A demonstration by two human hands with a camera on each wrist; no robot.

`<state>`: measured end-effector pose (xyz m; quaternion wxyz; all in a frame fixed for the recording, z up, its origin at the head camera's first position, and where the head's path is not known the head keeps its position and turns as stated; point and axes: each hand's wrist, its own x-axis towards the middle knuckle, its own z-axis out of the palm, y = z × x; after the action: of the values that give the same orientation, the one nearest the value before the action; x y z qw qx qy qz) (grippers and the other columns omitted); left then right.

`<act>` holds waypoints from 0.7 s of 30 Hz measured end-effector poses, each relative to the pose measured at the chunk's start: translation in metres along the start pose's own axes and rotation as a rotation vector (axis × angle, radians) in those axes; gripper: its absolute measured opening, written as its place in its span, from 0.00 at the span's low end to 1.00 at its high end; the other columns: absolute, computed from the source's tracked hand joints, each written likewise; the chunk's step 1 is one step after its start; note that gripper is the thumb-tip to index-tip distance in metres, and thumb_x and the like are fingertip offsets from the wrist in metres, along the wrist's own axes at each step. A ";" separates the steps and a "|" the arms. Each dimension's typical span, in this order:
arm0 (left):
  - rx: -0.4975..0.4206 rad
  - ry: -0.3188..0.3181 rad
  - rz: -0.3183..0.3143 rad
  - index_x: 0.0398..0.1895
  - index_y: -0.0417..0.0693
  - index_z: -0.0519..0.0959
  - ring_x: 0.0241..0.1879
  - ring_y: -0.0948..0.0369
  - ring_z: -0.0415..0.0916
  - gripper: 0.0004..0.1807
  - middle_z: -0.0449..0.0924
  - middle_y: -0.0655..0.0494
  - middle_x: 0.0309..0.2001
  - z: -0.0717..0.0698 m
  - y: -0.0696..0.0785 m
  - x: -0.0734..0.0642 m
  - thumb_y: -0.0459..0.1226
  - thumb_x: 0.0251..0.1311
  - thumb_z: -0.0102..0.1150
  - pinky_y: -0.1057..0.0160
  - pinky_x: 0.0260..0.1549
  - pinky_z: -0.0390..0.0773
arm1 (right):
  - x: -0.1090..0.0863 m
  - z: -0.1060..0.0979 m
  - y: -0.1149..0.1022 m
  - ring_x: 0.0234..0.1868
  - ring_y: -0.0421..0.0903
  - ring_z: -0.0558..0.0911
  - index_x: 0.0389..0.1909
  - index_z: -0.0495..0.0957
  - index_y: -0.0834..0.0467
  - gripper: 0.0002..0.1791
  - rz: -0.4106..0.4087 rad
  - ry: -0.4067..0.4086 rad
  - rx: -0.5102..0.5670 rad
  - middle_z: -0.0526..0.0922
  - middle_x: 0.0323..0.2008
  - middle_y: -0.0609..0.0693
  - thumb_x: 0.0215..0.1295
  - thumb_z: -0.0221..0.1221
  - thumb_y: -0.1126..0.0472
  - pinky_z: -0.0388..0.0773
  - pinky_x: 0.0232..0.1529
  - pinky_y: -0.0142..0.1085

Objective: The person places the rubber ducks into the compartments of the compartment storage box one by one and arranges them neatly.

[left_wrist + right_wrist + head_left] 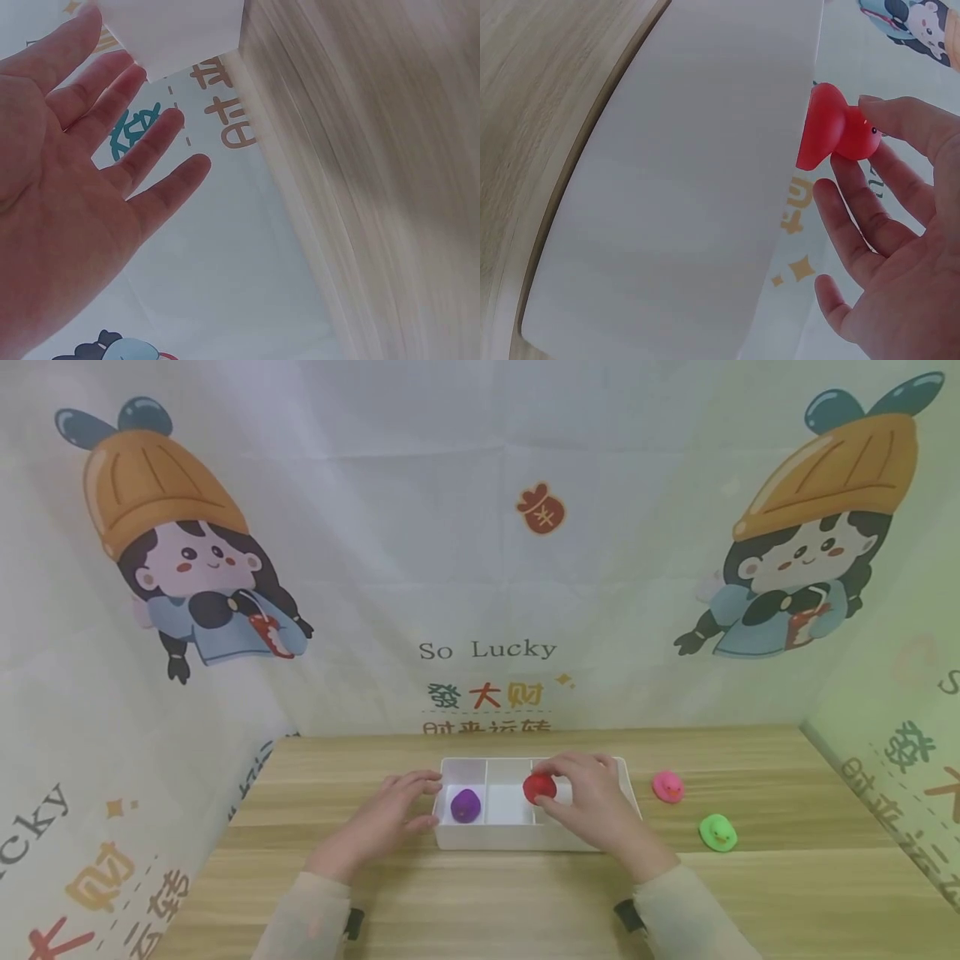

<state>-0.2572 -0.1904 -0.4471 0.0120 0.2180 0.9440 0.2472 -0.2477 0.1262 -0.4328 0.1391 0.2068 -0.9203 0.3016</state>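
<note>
My right hand (592,793) pinches a red rubber duck (540,788) by its head, between thumb and fingers, above a white divided tray (517,837). The right wrist view shows the duck (829,129) at the tray's rim, its wide base toward the tray. A purple duck-like toy (466,807) lies in the tray's left compartment. My left hand (386,818) is at the tray's left end with fingers extended; in the left wrist view its fingertips (135,73) are by the tray corner (187,37), and whether they press it I cannot tell.
Right of the tray, a pink duck (668,787) and a green duck (718,832) sit on the wooden table (480,902). A printed cloth (480,568) hangs behind the table and along both sides.
</note>
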 end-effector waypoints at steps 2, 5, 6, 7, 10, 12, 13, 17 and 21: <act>-0.005 0.004 0.002 0.65 0.41 0.77 0.74 0.43 0.63 0.26 0.69 0.48 0.75 0.000 0.000 0.000 0.38 0.66 0.67 0.38 0.76 0.63 | 0.002 0.002 -0.001 0.56 0.49 0.82 0.50 0.85 0.51 0.18 -0.002 -0.005 0.004 0.88 0.51 0.46 0.59 0.75 0.57 0.60 0.69 0.61; -0.006 0.005 0.012 0.65 0.40 0.77 0.74 0.42 0.63 0.25 0.69 0.47 0.75 0.000 0.000 0.000 0.38 0.66 0.67 0.38 0.75 0.63 | 0.004 0.005 -0.003 0.57 0.49 0.82 0.50 0.85 0.51 0.18 -0.003 -0.011 -0.001 0.87 0.51 0.46 0.59 0.74 0.57 0.60 0.69 0.61; -0.005 0.004 0.014 0.65 0.40 0.77 0.74 0.42 0.63 0.25 0.69 0.47 0.75 0.000 -0.001 0.000 0.38 0.66 0.67 0.38 0.75 0.63 | 0.005 0.006 -0.004 0.57 0.49 0.82 0.50 0.85 0.51 0.17 -0.003 -0.012 -0.002 0.87 0.50 0.46 0.59 0.74 0.57 0.60 0.69 0.61; -0.005 0.002 0.014 0.65 0.40 0.77 0.74 0.42 0.63 0.26 0.69 0.47 0.75 0.000 -0.001 0.000 0.38 0.66 0.67 0.38 0.76 0.63 | 0.006 0.007 -0.005 0.57 0.49 0.82 0.50 0.85 0.51 0.17 0.000 -0.015 0.003 0.87 0.50 0.46 0.59 0.74 0.56 0.60 0.69 0.61; -0.002 -0.001 0.017 0.66 0.41 0.76 0.75 0.42 0.62 0.26 0.68 0.47 0.75 0.000 -0.001 0.000 0.39 0.66 0.67 0.39 0.76 0.63 | 0.008 0.010 -0.006 0.57 0.48 0.82 0.50 0.85 0.51 0.18 -0.003 -0.013 0.009 0.87 0.50 0.46 0.59 0.75 0.56 0.60 0.70 0.60; -0.001 -0.001 0.018 0.66 0.41 0.76 0.75 0.42 0.63 0.26 0.68 0.48 0.75 0.000 -0.002 0.000 0.39 0.66 0.67 0.39 0.76 0.63 | 0.009 0.012 -0.006 0.57 0.48 0.82 0.50 0.85 0.51 0.18 -0.006 -0.013 0.012 0.87 0.49 0.45 0.59 0.75 0.56 0.59 0.70 0.60; -0.002 0.000 0.019 0.65 0.41 0.76 0.74 0.42 0.63 0.26 0.68 0.48 0.75 0.000 -0.002 0.000 0.38 0.66 0.67 0.39 0.76 0.64 | 0.009 0.013 -0.006 0.57 0.48 0.82 0.50 0.85 0.51 0.18 -0.008 -0.013 0.013 0.87 0.49 0.45 0.59 0.75 0.56 0.59 0.70 0.59; -0.002 0.004 0.023 0.65 0.41 0.77 0.74 0.43 0.64 0.25 0.69 0.48 0.75 0.000 -0.002 0.000 0.38 0.66 0.67 0.40 0.75 0.65 | 0.011 0.016 -0.006 0.57 0.49 0.81 0.49 0.85 0.51 0.17 -0.026 -0.006 0.007 0.87 0.49 0.45 0.59 0.75 0.57 0.59 0.70 0.59; 0.000 0.003 0.025 0.65 0.41 0.77 0.74 0.43 0.63 0.25 0.69 0.49 0.75 0.001 -0.002 0.001 0.38 0.66 0.67 0.40 0.75 0.65 | 0.013 0.019 -0.006 0.57 0.50 0.81 0.49 0.85 0.51 0.17 -0.041 0.003 0.006 0.87 0.50 0.46 0.59 0.75 0.57 0.60 0.70 0.59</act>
<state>-0.2587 -0.1915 -0.4491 0.0076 0.2295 0.9412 0.2479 -0.2592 0.1063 -0.4397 0.1460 0.2257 -0.9148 0.3015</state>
